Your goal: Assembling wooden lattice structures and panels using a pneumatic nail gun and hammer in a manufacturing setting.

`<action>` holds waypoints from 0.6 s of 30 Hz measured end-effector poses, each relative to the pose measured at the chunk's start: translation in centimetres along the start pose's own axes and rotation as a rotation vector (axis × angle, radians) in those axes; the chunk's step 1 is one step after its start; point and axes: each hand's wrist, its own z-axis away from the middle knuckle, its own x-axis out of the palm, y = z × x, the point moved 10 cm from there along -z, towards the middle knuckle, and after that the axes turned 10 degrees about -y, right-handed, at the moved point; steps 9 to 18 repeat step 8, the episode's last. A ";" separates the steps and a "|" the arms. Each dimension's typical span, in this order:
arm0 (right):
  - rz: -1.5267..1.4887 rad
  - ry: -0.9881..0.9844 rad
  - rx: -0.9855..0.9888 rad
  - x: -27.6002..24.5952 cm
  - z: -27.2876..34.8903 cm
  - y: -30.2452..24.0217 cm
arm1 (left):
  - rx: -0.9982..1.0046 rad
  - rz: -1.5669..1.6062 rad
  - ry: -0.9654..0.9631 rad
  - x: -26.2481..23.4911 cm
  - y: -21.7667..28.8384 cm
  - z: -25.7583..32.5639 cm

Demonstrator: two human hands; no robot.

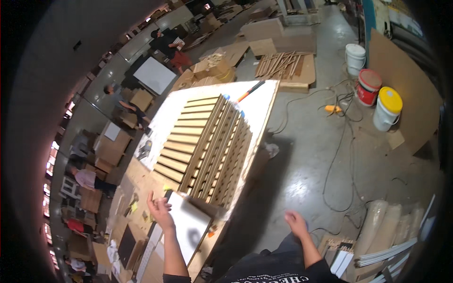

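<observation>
My left hand [161, 212] is raised over the near end of the workbench [137, 184], fingers apart and nothing in them. Just under it lies a glossy white panel [188, 226]. Beyond that stands a large stack of slatted wooden frames [207, 146], pale slats between dark gaps, its near corner a little ahead of my left hand. My right hand [296, 224] hangs by my side above the floor, away from the bench; its fingers are loosely curled and I see nothing held there.
A dark-handled tool [250, 91] lies at the bench's far end, a power tool [145, 149] at its left edge. Cables [325, 174] trail over the floor at right, near several buckets [388, 108]. Wrapped rolls [373, 226] stand at lower right. Several people work at left.
</observation>
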 end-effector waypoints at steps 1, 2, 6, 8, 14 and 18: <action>-0.010 -0.019 -0.104 -1.0 -4.0 -4.9 | -0.116 0.061 0.066 -1.4 -3.5 -0.8; -0.084 -0.015 -0.188 -1.8 -7.6 -10.0 | -0.282 0.187 0.114 -2.0 -7.3 -1.4; -0.063 -0.097 -0.472 -1.1 -22.8 -22.4 | -0.538 0.613 -0.010 -0.2 -18.9 -0.5; 0.044 -0.143 -0.349 0.7 -31.5 -21.3 | -0.429 0.685 0.012 -2.8 -26.6 1.1; 0.044 -0.143 -0.349 0.7 -31.5 -21.3 | -0.429 0.685 0.012 -2.8 -26.6 1.1; 0.044 -0.143 -0.349 0.7 -31.5 -21.3 | -0.429 0.685 0.012 -2.8 -26.6 1.1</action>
